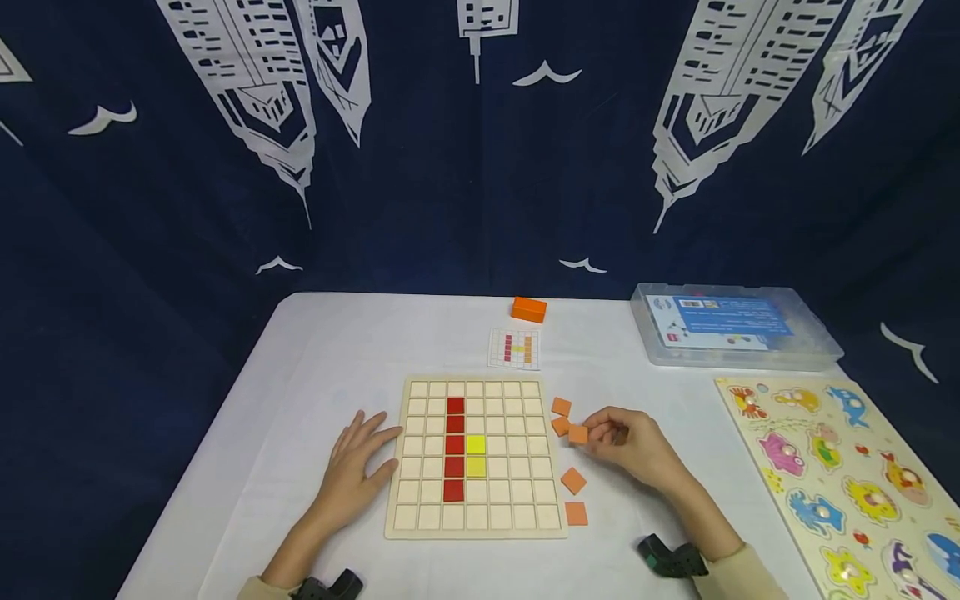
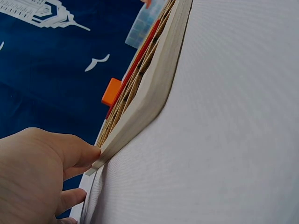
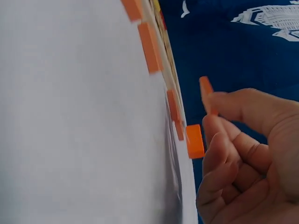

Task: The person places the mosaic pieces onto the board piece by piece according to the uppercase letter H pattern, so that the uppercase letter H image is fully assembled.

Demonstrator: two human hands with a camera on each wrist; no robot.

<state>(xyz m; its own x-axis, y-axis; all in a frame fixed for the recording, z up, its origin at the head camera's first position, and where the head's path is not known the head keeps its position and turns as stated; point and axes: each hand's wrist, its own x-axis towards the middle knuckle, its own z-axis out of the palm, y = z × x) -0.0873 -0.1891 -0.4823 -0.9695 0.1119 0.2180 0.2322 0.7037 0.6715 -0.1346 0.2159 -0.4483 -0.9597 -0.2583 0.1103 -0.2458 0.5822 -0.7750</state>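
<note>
From where I stand, a dark blue fabric backdrop (image 1: 480, 183), printed with white towers, hangs beyond the grid board (image 1: 498, 517), the reference for all positions. A table (image 1: 247, 467) under white cloth supports the board. To the board's right lies a pale animal puzzle (image 1: 832, 483), its long axis slanting from far left to near right. Beyond the board, rightward, sits a clear plastic box (image 1: 806, 333), long axis crosswise, with a blue-and-white label.

The board itself is a near-square wooden plate, seven cells by seven, lying flat and square to the person. The left hand (image 1: 352, 479) is spread, digits touching the board's left edge, gripping nothing. The right hand (image 1: 633, 442), off the board's right edge, pinches an orange tile (image 1: 577, 434). A printed card (image 1: 514, 348) lies just beyond the board; an orange block (image 1: 529, 310) lies farther beyond, long axis crosswise.

On the board, five red tiles (image 1: 454, 444) form a column pointing straight away from the person; two yellow tiles (image 1: 476, 445) adjoin its right side, likewise aligned. The held tile is a thin square, raised face up, its edge roughly parallel to the tabletop. Loose orange tiles (image 1: 573, 481) lie along the board's right side, one turned cornerwise.
</note>
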